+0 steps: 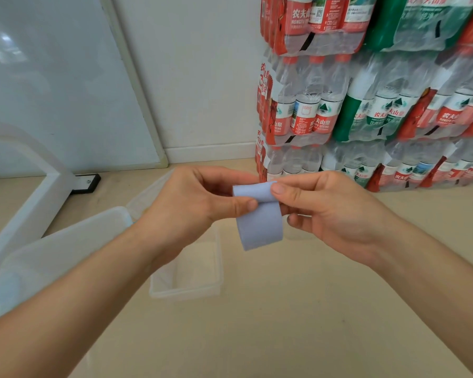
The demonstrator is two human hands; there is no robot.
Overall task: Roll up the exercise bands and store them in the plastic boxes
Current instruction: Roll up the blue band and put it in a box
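Note:
A pale blue exercise band (258, 225) hangs in the air in front of me, its top end folded over. My left hand (200, 203) pinches the band's upper left part between thumb and fingers. My right hand (331, 211) pinches the folded top edge at the right. Below my hands an open clear plastic box (186, 289) stands on the floor, nothing visible inside. A second translucent plastic box (63, 246) lies to the left, partly under my left forearm, with something light blue showing through its side.
Shrink-wrapped packs of water bottles (366, 105) are stacked against the wall at the right. A white board (52, 77) leans at the left, with a white stand (38, 203) in front of it. Beige floor (284, 323) spreads below.

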